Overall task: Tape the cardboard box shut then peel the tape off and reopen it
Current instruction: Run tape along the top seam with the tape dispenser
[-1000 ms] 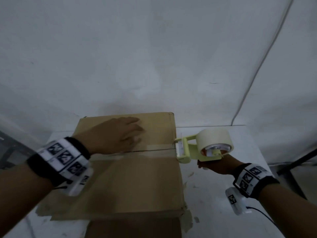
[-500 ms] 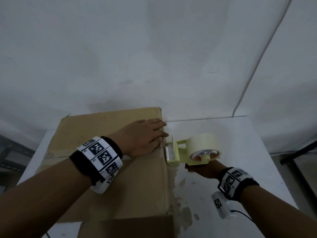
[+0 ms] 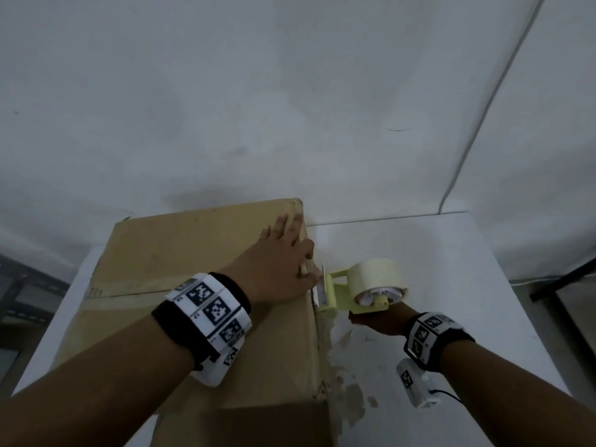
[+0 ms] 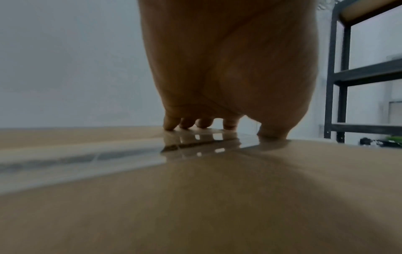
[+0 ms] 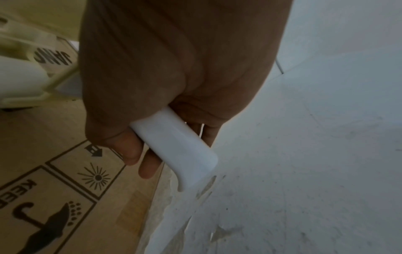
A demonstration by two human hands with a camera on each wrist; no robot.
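Observation:
A brown cardboard box (image 3: 180,253) with its flaps down stands on a white table (image 3: 451,259). A strip of clear tape (image 4: 91,154) runs along the top seam to the box's right edge. My left hand (image 3: 283,253) lies flat on the lid at that edge, fingers straight, pressing on the tape (image 3: 129,290); the fingertips (image 4: 172,124) touch it. My right hand (image 3: 377,321) grips the white handle (image 5: 176,151) of a yellow tape dispenser (image 3: 358,288), whose blade end sits against the box's right side just below the top edge.
A white wall rises close behind the box, with a thin cable (image 3: 483,124) running down it. The table surface right of the box is chipped and peeling (image 3: 351,391). A dark metal shelf rack (image 4: 348,77) stands off to one side. Printed handling symbols (image 5: 76,180) mark the box's side.
My left hand slid right along the taped seam to the box's right edge. The dispenser drew in against the box's right side, and the view shifted left.

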